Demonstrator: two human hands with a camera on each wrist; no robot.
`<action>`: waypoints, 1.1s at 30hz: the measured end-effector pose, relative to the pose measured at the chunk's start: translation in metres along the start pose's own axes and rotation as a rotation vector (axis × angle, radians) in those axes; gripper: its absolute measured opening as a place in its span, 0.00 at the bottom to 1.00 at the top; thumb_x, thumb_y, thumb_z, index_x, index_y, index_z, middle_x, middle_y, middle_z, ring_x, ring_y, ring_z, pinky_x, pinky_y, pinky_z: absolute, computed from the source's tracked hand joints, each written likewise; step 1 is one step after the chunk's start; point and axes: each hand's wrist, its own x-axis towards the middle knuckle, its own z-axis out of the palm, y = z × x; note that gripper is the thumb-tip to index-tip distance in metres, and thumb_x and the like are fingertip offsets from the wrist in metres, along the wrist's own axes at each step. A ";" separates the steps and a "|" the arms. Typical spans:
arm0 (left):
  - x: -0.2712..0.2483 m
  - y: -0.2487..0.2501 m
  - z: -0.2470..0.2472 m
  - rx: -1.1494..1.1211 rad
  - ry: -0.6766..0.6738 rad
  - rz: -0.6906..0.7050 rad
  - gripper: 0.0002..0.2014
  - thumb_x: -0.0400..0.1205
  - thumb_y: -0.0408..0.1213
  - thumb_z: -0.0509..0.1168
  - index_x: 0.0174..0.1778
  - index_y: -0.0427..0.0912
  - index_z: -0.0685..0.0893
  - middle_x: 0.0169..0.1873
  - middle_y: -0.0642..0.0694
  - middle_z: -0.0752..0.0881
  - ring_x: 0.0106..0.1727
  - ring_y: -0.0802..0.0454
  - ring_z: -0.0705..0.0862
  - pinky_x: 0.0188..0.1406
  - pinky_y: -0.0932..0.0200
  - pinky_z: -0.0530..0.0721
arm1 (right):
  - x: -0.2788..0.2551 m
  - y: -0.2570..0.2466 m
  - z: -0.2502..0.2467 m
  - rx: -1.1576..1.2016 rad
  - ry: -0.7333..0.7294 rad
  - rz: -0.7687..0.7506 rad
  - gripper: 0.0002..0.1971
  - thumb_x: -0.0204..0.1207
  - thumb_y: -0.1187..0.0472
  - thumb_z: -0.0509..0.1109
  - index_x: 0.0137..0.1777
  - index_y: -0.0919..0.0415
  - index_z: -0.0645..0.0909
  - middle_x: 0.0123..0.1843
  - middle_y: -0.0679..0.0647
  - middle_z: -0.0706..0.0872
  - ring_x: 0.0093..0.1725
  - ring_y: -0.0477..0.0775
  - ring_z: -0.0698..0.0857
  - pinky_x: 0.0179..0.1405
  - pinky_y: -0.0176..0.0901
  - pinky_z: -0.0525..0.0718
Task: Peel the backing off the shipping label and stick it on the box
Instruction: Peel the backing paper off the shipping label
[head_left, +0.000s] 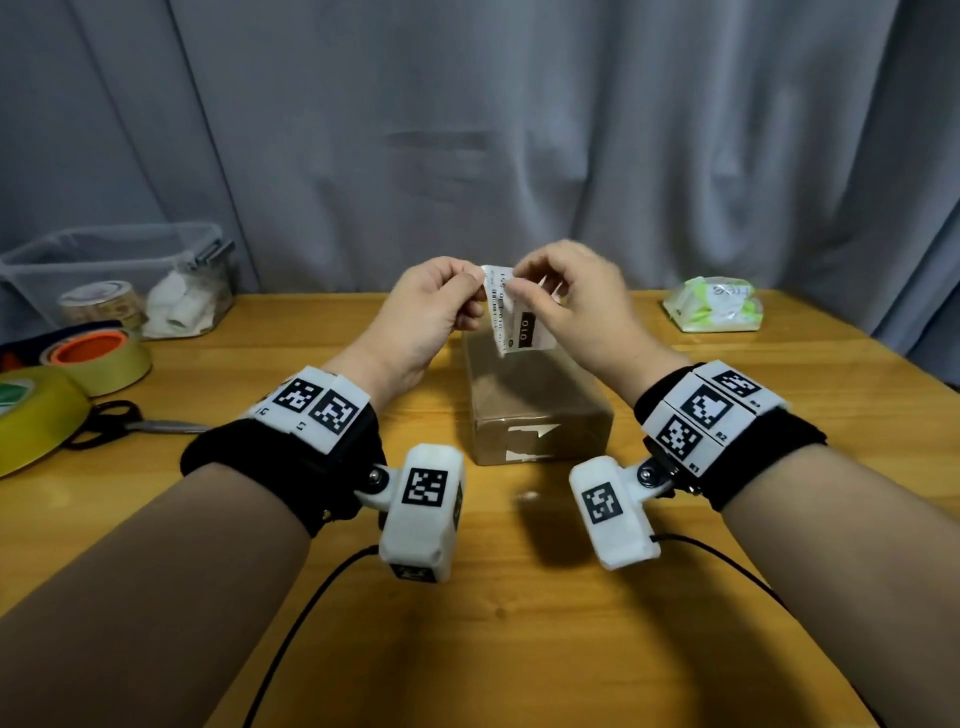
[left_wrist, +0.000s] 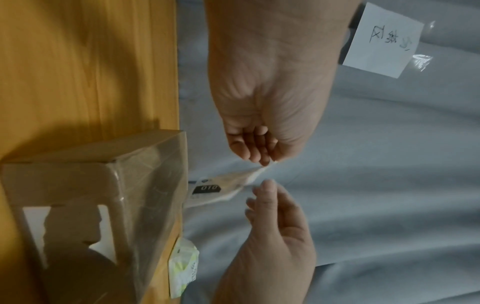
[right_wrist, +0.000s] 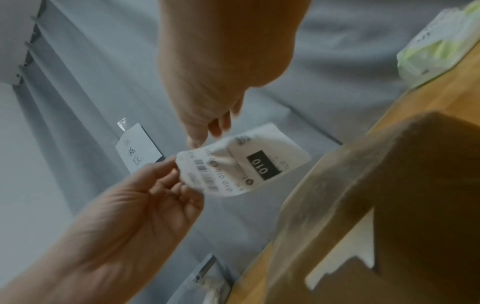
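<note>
The white shipping label (head_left: 519, 325), printed with a barcode and a black "010" block, hangs in the air above the far end of the brown cardboard box (head_left: 530, 400). My left hand (head_left: 480, 291) pinches the label's upper left corner. My right hand (head_left: 519, 283) pinches the top edge just beside it, where the paper is bent. In the right wrist view the label (right_wrist: 246, 162) is crumpled between my left hand (right_wrist: 176, 164) and right hand (right_wrist: 200, 142). The box (right_wrist: 389, 185) carries clear tape and torn white label remnants on its near face.
A clear plastic bin (head_left: 119, 270), tape rolls (head_left: 98, 353) and scissors (head_left: 130, 423) lie at the table's left. A tissue pack (head_left: 717, 304) sits at the back right. Grey curtain behind bears a handwritten note (left_wrist: 381, 41). Black cables trail over the near table.
</note>
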 end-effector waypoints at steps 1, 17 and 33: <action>0.000 -0.002 0.002 -0.010 0.003 0.009 0.09 0.85 0.30 0.57 0.40 0.40 0.79 0.32 0.45 0.79 0.32 0.58 0.76 0.30 0.71 0.80 | -0.001 -0.004 0.003 0.092 -0.029 0.030 0.07 0.75 0.58 0.71 0.49 0.59 0.86 0.45 0.49 0.85 0.46 0.48 0.84 0.53 0.46 0.84; -0.003 -0.014 0.005 0.062 0.027 0.107 0.08 0.83 0.30 0.61 0.40 0.43 0.81 0.32 0.49 0.81 0.31 0.63 0.79 0.35 0.73 0.80 | -0.008 -0.007 0.019 0.424 -0.030 0.147 0.09 0.77 0.65 0.69 0.52 0.67 0.87 0.42 0.56 0.89 0.45 0.54 0.88 0.54 0.57 0.88; -0.001 -0.010 0.004 0.239 0.033 0.155 0.05 0.79 0.30 0.65 0.38 0.42 0.83 0.33 0.49 0.84 0.36 0.58 0.81 0.40 0.69 0.82 | -0.010 -0.006 0.018 0.492 -0.040 0.165 0.08 0.78 0.66 0.68 0.49 0.69 0.87 0.39 0.55 0.87 0.39 0.47 0.85 0.45 0.42 0.87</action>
